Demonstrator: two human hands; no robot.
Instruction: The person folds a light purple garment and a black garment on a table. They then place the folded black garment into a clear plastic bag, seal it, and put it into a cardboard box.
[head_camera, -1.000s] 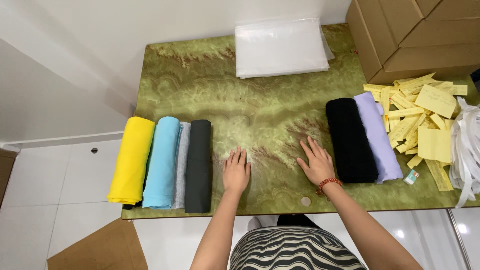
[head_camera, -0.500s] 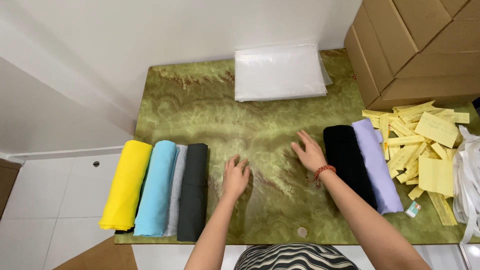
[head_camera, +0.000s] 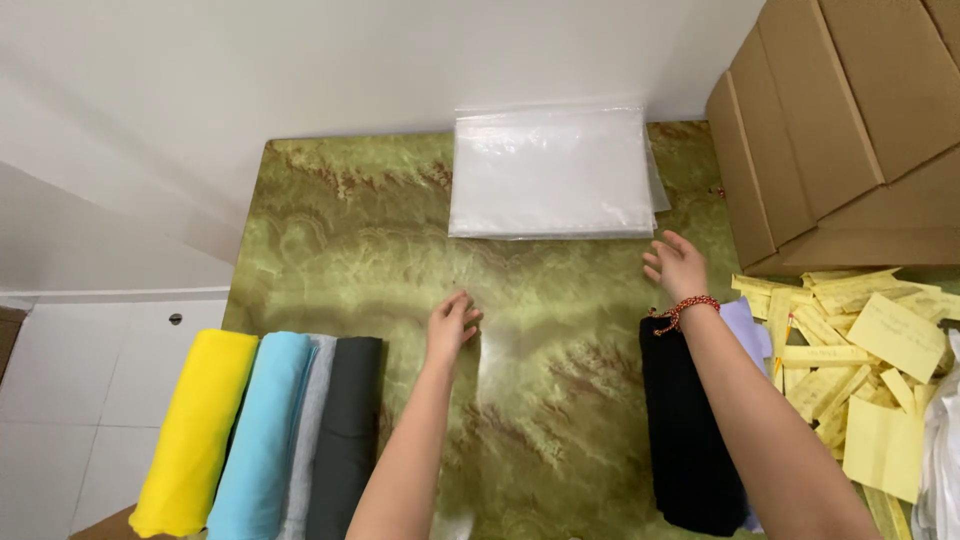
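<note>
A stack of clear plastic bags lies at the far edge of the green table, long axis sideways. The right hand is nearer, fingers spread and empty; the left hand, loosely curled, holds nothing.

— Where are the hands?

— Both are over the green marbled table. The right hand, fingers spread and open, a red bracelet on its wrist, is just below the stack of clear plastic bags at the far edge. The left hand hovers open near the table's middle, holding nothing.

— And around them?

— At the near left edge lie rolled cloths: yellow, light blue, grey, dark. Under the right forearm lies a black folded cloth, a lilac one beside it. Yellow paper slips pile at the right edge, cardboard boxes behind them.
</note>
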